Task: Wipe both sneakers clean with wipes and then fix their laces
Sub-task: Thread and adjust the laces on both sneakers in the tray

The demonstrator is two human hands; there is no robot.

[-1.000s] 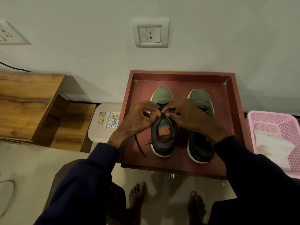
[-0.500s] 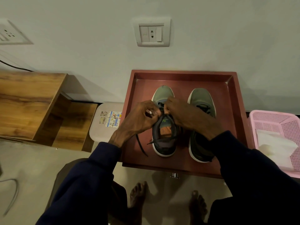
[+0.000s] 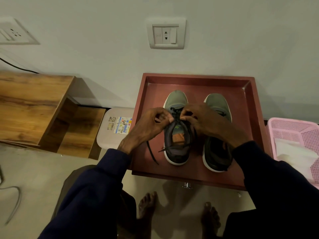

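Maroon tray (image 3: 198, 78), right of centre in the frame, set against the wall. Two grey-green sneakers with white soles stand side by side on it, toes toward the wall and heels toward the bottom of the frame.

- Centre sneaker (image 3: 175, 153): both hands work over its tongue. An orange patch shows on the insole.
- Right-hand sneaker (image 3: 217, 158): just beside the first. Its upper part is partly hidden under the right wrist.
- Left hand (image 3: 151, 125): fingers curled, thumb and forefinger pinching the black lace (image 3: 176, 113) at the top eyelets.
- Right hand (image 3: 206, 122): fingers curled inward, tips pinched on the same lace from the other side. The exact grip is partly hidden by the knuckles.
- One loose lace end trails down across the tray floor, lower left of the centre sneaker. A second, shorter end crosses that sneaker's heel collar.
- Both sleeves are dark navy.

Surroundings:
- Pink mesh basket (image 3: 293, 125) at the right edge, with white wipes (image 3: 293, 153) inside.
- Pale stool (image 3: 110, 137) with a sticker, left of the tray.
- Wooden shelf unit (image 3: 31, 104) at mid-left.
- Wall socket (image 3: 166, 34) at upper centre.
- Bare feet (image 3: 146, 206) at the bottom of the frame.
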